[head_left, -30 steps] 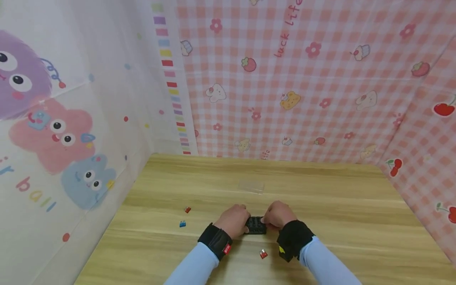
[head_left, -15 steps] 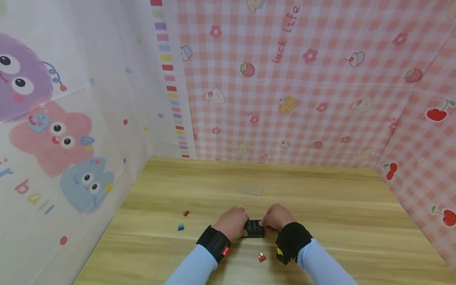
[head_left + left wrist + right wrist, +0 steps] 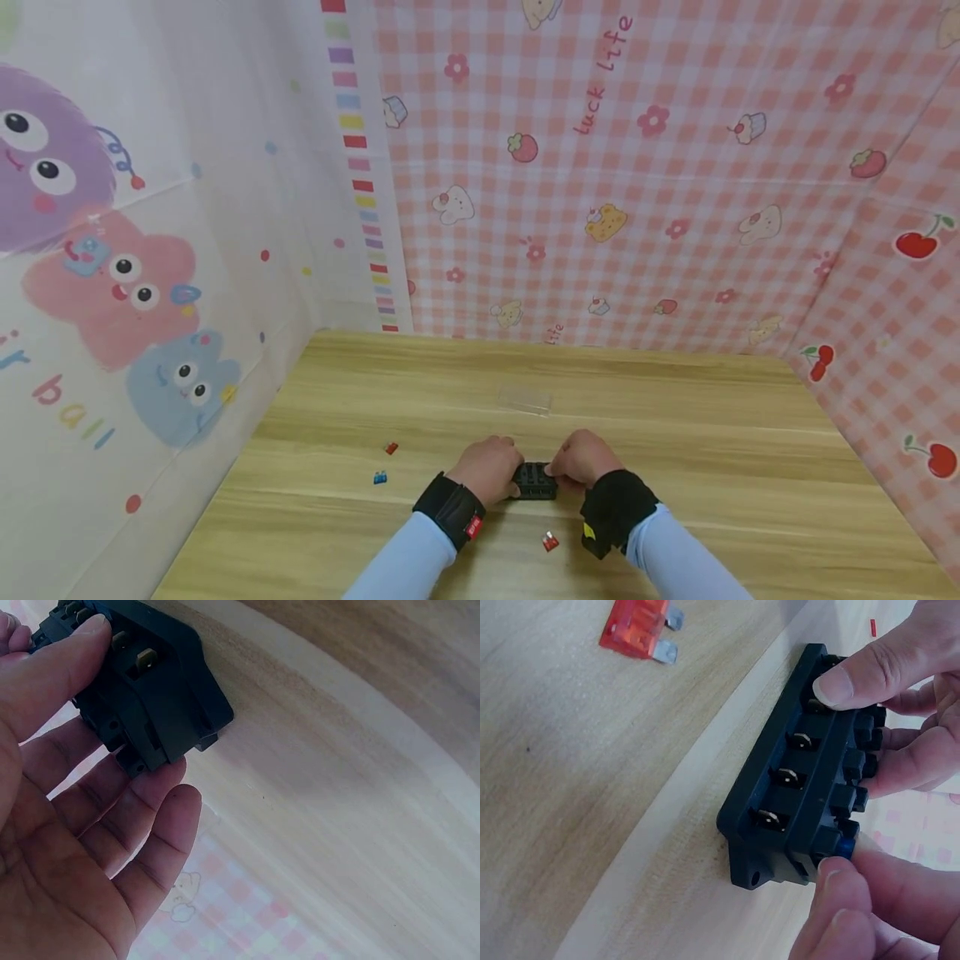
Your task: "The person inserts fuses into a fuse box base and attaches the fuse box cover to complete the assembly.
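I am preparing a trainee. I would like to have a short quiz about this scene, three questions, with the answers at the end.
1. How many red fuses lie on the table in the head view?
2. True or false: the clear plastic piece lies beyond the black block, apart from it.
3. In the right wrist view, which colour is the small piece at the fingertips of the right hand?
A) red
B) blue
C) yellow

Key: 1. Two. 2. True. 3. B.
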